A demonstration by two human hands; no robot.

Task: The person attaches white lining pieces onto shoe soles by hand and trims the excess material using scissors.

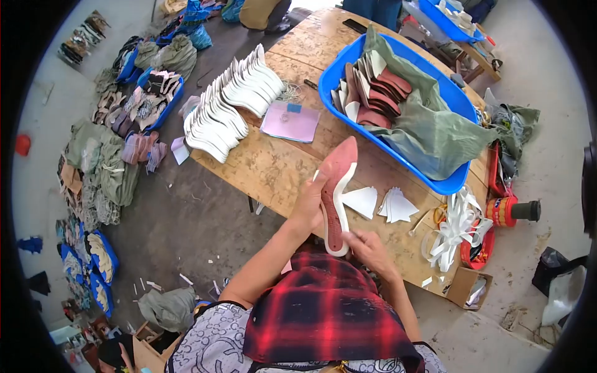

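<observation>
One insole (334, 214), left hand (309, 202) clasping it, right hand (371, 252) curled at heel (336, 244)

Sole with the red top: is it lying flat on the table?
No, the left hand holds the sole, with the right hand at its heel end.

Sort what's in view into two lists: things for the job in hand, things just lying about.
Likely the job:
red-and-white sole, in the left hand, right hand at its heel
reddish soles in the blue tub
white curved pieces

Probably lying about:
flat black object
cardboard box
red-and-black container
</observation>
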